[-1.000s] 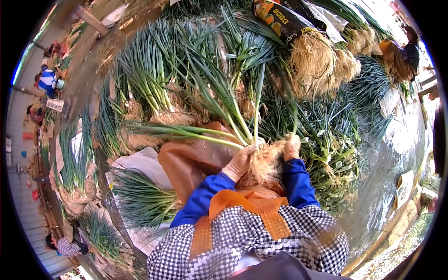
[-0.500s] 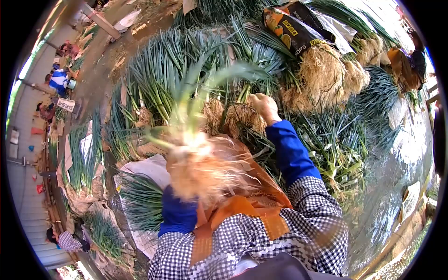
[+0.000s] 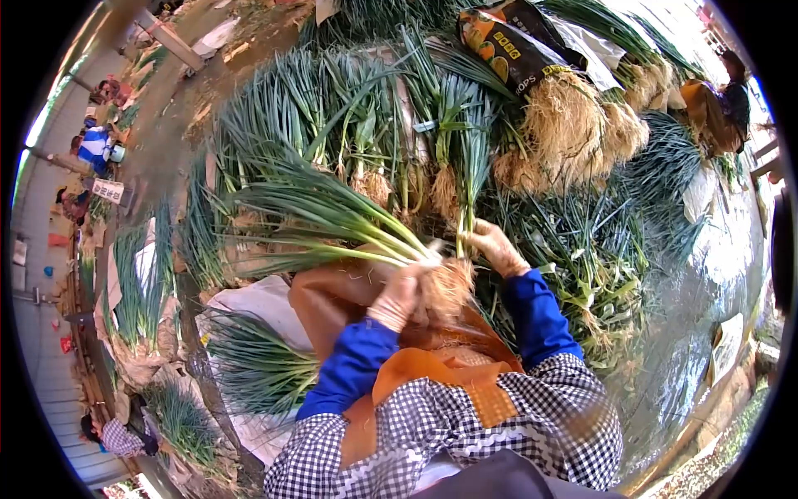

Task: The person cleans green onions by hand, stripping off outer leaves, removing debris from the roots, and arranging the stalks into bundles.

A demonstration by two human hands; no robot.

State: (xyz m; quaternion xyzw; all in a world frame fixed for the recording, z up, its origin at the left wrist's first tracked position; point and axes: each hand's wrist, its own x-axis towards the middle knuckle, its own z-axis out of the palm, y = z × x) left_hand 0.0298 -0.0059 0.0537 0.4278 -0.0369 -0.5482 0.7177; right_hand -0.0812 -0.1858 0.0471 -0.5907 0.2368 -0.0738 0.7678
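Observation:
In my left hand (image 3: 397,297) is a bunch of green onions (image 3: 378,229), gripped just above the roots. Its leaves fan out toward the upper left, and the pale, stringy roots (image 3: 447,287) hang over my lap. My right hand (image 3: 496,248) sits just right of those roots, its thumb and fingers closed on the lower stem of another green onion (image 3: 467,200), whose leaves point away from me. An orange-brown apron (image 3: 332,299) covers my lap beneath both hands.
Rows of green onions (image 3: 274,108) lie ahead. A black printed bag (image 3: 519,50) rests by large root bundles (image 3: 565,125). Loose leaves (image 3: 590,274) pile up at right. Another bunch (image 3: 258,358) lies on white sheeting at left. A person (image 3: 719,108) sits at far right.
The bunch in my left hand has swung from upright to lying leftward, its roots now nearer my right hand. My right hand has drawn back toward me and holds a stem.

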